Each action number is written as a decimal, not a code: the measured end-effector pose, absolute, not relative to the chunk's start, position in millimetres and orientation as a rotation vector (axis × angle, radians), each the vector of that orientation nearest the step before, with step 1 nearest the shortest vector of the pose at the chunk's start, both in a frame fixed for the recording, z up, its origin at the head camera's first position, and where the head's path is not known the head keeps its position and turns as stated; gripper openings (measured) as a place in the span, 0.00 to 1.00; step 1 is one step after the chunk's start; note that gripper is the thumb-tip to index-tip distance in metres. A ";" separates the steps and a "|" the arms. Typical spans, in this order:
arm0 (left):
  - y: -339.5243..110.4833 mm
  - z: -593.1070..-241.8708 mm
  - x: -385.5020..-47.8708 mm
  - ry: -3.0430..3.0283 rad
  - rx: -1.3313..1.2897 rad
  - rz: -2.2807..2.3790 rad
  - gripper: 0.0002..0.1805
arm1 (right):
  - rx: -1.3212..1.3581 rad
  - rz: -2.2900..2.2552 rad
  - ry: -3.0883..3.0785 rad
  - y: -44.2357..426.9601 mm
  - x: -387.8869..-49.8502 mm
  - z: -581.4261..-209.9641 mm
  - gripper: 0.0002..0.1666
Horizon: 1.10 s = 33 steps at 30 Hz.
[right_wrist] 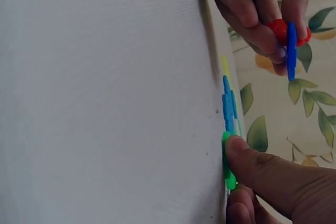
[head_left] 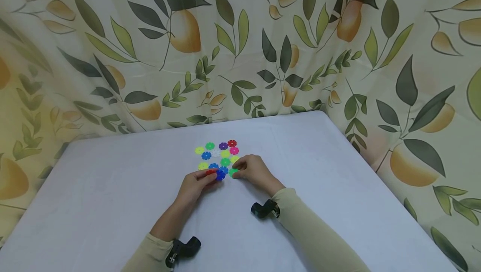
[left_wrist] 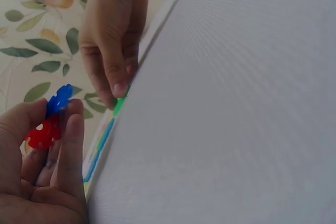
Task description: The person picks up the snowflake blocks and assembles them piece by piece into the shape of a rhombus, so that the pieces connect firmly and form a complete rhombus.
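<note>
My left hand (head_left: 192, 186) pinches a red snowflake disc (left_wrist: 44, 134) that is joined to a blue snowflake disc (left_wrist: 60, 100). In the right wrist view the blue one stands across the red one, edge on. Close by on the right, my right hand (head_left: 258, 174) has its thumb and fingers at a green snowflake disc (right_wrist: 229, 162) at the near side of the spread pieces. Its thumb presses the green disc's face, with the fingertips on the other side partly hidden. The joined pair is held above the tabletop.
Several loose snowflake discs lie just beyond the hands, among them a purple disc (head_left: 223, 146), a pink disc (head_left: 234, 150) and a yellow disc (head_left: 199, 150). They rest on a white-covered table (head_left: 112, 197). Behind its far edge hangs a leaf-patterned curtain (head_left: 240, 75).
</note>
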<state>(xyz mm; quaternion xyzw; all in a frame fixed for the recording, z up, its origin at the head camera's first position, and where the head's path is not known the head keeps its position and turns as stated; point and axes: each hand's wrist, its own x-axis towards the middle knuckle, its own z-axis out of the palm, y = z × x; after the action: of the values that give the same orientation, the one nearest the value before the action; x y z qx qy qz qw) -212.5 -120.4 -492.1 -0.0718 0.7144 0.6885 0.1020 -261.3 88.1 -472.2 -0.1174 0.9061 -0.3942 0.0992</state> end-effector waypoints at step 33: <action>-121.5 -489.3 -213.1 2.000 -0.200 2.128 0.18 | -0.300 -1.443 2.588 94.8 -250.7 -481.3 0.10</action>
<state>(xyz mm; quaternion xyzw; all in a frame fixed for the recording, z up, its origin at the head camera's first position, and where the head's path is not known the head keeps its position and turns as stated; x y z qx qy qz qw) -213.1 -121.5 -489.3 -0.0681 0.6793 0.7228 0.1068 -250.7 94.8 -481.3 -0.1003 0.8661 -0.4829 0.0816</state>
